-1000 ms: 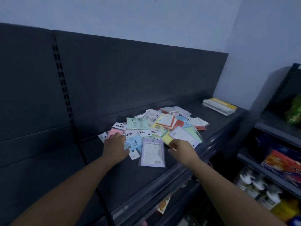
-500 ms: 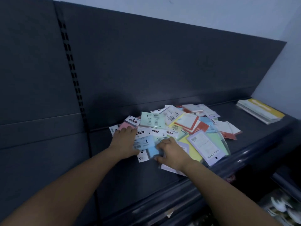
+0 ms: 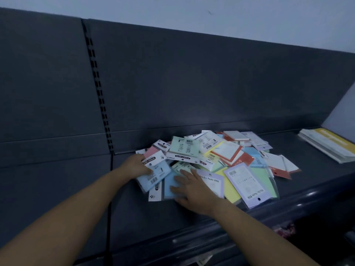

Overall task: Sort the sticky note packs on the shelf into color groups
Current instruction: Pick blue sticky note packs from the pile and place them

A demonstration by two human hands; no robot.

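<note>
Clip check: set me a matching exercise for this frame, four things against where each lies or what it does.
1 left hand; 2 right hand; 3 barcoded purple pack; 4 yellow-topped stack
a far right of the shelf; b rests flat on the plain blue pack; c front right of the pile; d grips the labelled blue pack
Pairs: 1-d; 2-b; 3-c; 4-a

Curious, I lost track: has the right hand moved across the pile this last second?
Yes. The right hand went left, toward the slotted upright, and now rests on a blue pack.
</note>
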